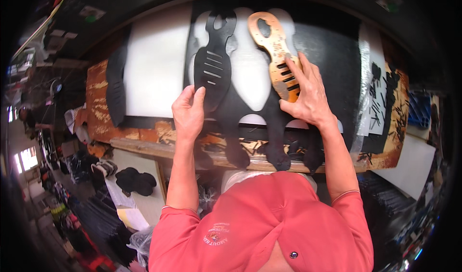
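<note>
My left hand (188,113) pinches the lower left edge of a black slotted piece (211,70), a long flat shape with a looped upper end and several short slits. To its right lies a tan cutting die (275,46) of similar outline, with an oval hole near its top and dark slots. My right hand (312,94) grips the die's lower part, thumb at its bottom end and fingers along its right side. Beneath both is a black sheet (332,46) with cut-out shapes, and white shows through the openings.
A white sheet (156,60) lies at the left of the worn wooden table (98,91). Another black slotted piece (115,89) rests by the left edge. Clear plastic (363,94) and black scraps (378,99) lie on the right. Black pieces (134,180) sit on a lower surface at left.
</note>
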